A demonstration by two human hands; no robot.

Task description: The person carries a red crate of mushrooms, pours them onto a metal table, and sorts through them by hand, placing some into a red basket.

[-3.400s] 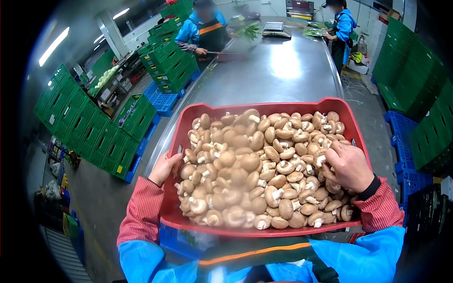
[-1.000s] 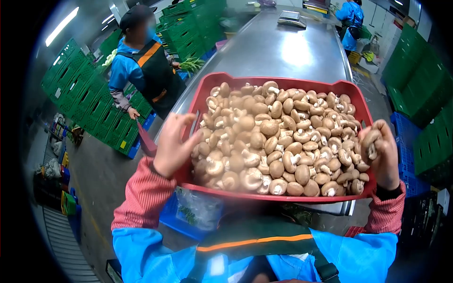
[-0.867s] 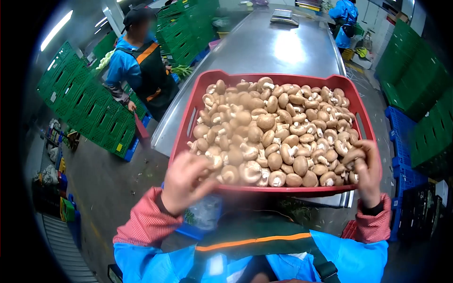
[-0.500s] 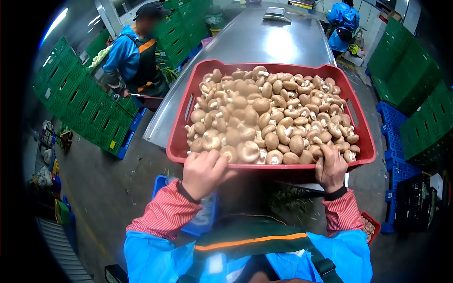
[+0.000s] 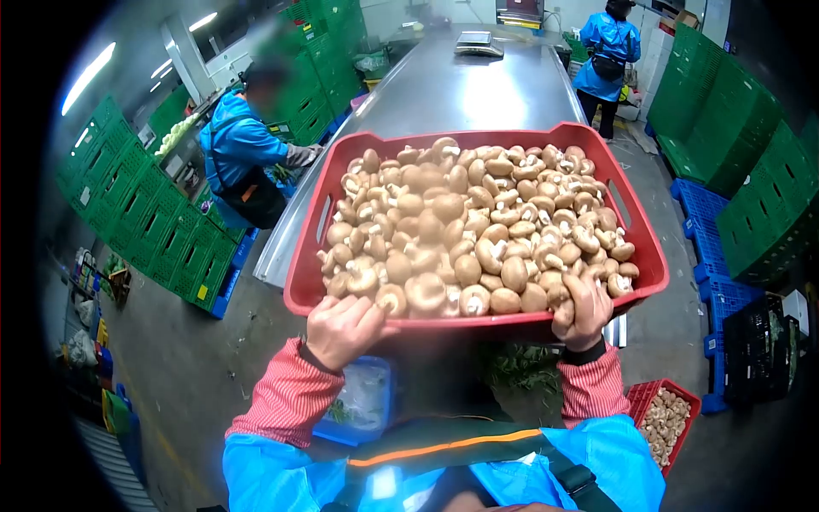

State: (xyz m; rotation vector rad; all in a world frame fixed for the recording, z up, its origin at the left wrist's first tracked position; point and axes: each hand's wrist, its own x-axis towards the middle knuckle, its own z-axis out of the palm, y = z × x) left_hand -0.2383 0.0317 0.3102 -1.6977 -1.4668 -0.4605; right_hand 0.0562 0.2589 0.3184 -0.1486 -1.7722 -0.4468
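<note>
While your left hand (image 5: pixel 345 331) closes its fingers over the near rim of the red crate (image 5: pixel 478 323), your right hand (image 5: pixel 585 314) curls around a mushroom (image 5: pixel 562 312) there, its hold unclear. Haze blurs the mushrooms (image 5: pixel 490 253) in the crate's left half; it hides the tabletop (image 5: pixel 426 94) beneath.

No readable text, brand, number or sign. Yellow label (image 5: pixel 202 292) and pale label (image 5: pixel 84 196) on stacked green crates (image 5: pixel 147 224) too small to read.
</note>
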